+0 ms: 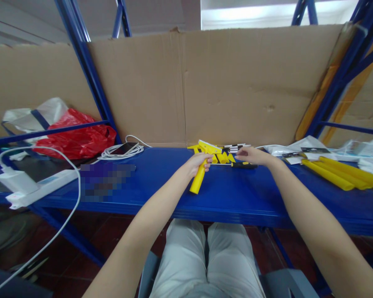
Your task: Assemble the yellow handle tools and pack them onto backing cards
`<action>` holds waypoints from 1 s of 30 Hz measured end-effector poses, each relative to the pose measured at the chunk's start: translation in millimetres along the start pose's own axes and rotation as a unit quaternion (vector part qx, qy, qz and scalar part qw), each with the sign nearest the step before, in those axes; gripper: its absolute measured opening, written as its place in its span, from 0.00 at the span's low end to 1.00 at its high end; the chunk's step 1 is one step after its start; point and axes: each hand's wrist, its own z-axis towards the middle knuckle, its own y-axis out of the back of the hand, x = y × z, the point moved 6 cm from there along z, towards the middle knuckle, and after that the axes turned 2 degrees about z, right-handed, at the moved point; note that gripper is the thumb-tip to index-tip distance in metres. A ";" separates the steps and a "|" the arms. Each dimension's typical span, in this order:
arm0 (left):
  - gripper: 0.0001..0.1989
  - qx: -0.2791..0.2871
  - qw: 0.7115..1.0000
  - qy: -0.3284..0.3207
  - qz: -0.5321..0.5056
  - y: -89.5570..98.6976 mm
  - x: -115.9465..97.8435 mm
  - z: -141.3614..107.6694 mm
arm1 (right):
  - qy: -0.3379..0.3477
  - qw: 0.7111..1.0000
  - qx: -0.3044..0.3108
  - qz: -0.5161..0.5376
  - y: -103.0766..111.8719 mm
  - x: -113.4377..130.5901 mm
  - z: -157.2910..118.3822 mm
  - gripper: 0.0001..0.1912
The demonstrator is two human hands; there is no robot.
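My left hand (200, 162) is wrapped round a yellow handle (198, 182), which tilts down toward the table's front edge. Just beyond that hand is a yellow scraper head (209, 147) with a pale edge; whether it is joined to the handle I cannot tell. My right hand (251, 156) is over the table to the right, its thumb and fingers bent together near several small yellow pieces (224, 158). Anything between those fingertips is too small to make out. Below the right hand lies a screwdriver (244, 165) with a black and yellow grip, its shaft pointing left.
Several long yellow handles (342, 173) lie at the right, beside packaged parts (311, 153) and clear plastic bags. A cardboard panel (236, 82) backs the blue table (161, 182). To the left are a phone (126, 148), coiled white cable, power strip (54, 182) and red bag (77, 134).
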 end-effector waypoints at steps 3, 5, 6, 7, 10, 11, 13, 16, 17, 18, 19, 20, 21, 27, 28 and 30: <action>0.11 -0.014 1.000 -0.009 -0.009 2.3 -0.7 0.8 | 0.000 0.991 0.085 -0.108 1.7 -23.4 -8.5 0.18; 0.11 -0.029 0.999 -0.013 -0.015 4.6 -1.1 1.3 | 0.003 0.986 0.091 -0.141 2.0 -31.5 -10.0 0.22; 0.11 -0.035 0.999 -0.015 -0.018 5.6 -1.2 1.7 | 0.001 0.985 0.086 -0.150 1.7 -33.7 -9.4 0.23; 0.11 -0.041 0.999 -0.018 -0.022 6.6 -1.3 2.1 | -0.004 0.984 0.079 -0.157 1.1 -35.3 -8.3 0.24; 0.11 -0.060 0.997 -0.021 -0.034 10.1 -0.9 3.7 | -0.015 0.982 0.074 -0.171 -2.5 -37.3 -5.0 0.21; 0.11 -0.066 0.997 -0.022 -0.038 11.2 -0.5 4.2 | -0.016 0.982 0.075 -0.174 -3.5 -37.7 -4.3 0.20; 0.10 -0.078 0.996 -0.022 -0.044 13.1 0.1 4.9 | -0.021 0.981 0.073 -0.179 -3.7 -39.8 -3.6 0.20; 0.10 -0.090 0.995 -0.021 -0.048 14.6 0.6 4.9 | -0.034 0.981 0.063 -0.181 -1.7 -45.2 -3.3 0.19; 0.10 -0.093 0.994 -0.021 -0.049 14.8 0.6 4.7 | -0.034 0.982 0.062 -0.176 -1.2 -46.6 -3.2 0.19; 0.10 -0.096 0.994 -0.020 -0.049 15.0 0.6 4.5 | -0.032 0.983 0.062 -0.168 -0.9 -47.8 -3.1 0.18; 0.10 -0.098 0.994 -0.020 -0.050 15.2 0.5 4.4 | -0.028 0.985 0.064 -0.156 -0.7 -48.4 -3.2 0.18; 0.10 -0.100 0.994 -0.020 -0.049 15.3 0.3 4.3 | -0.024 0.988 0.065 -0.141 -0.1 -48.8 -3.6 0.17; 0.10 -0.101 0.993 -0.021 -0.049 15.4 0.0 4.2 | -0.022 0.990 0.065 -0.122 1.1 -48.8 -4.5 0.17; 0.11 -0.102 0.994 -0.021 -0.044 14.8 -1.4 2.6 | -0.044 0.994 0.021 0.099 23.4 -36.8 -23.6 0.21; 0.11 -0.102 0.994 -0.020 -0.046 14.4 -1.6 2.1 | -0.049 0.987 0.018 0.152 27.1 -32.3 -27.7 0.22; 0.11 -0.099 0.993 -0.022 -0.051 13.7 -2.2 1.0 | -0.044 0.966 -0.025 0.254 37.8 -21.9 -33.6 0.21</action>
